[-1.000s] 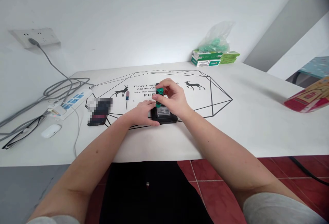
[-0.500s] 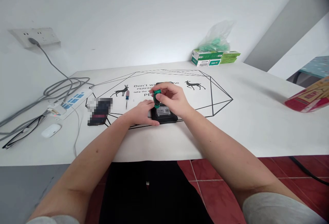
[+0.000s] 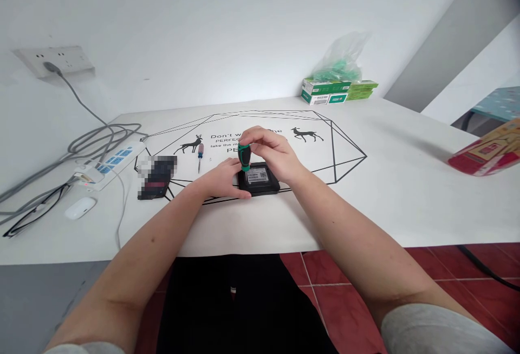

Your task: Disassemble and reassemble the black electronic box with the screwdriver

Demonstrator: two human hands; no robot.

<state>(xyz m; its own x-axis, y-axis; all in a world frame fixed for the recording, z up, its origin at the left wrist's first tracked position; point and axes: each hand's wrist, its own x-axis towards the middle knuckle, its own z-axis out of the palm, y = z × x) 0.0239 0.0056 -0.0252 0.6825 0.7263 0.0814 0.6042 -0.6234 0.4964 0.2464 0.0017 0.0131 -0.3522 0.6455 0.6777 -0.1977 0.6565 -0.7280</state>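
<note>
My right hand (image 3: 273, 152) has its fingers closed around the handle of a green and black screwdriver (image 3: 244, 158), which stands nearly upright. The screwdriver's tip is hidden. Beneath it, a flat black rectangular device (image 3: 264, 187) with a white printed label lies on the table. My left hand (image 3: 225, 178) grips the left edge of this device, the thumb along the near side and the fingers toward the far side. A second, smaller screwdriver (image 3: 200, 156) with a red and blue handle lies to the left of my left hand.
On the left are a blurred-out dark phone-like object (image 3: 158, 177), a white earbud case (image 3: 80, 208), glasses (image 3: 36, 212) and a power strip (image 3: 117, 162) with grey cables. Green boxes (image 3: 327, 91) stand at the back, and a red and yellow package (image 3: 483, 151) at the right.
My right fingers have shifted and opened a little around the screwdriver handle, so more of the handle shows. My left hand and the black device stay in place.
</note>
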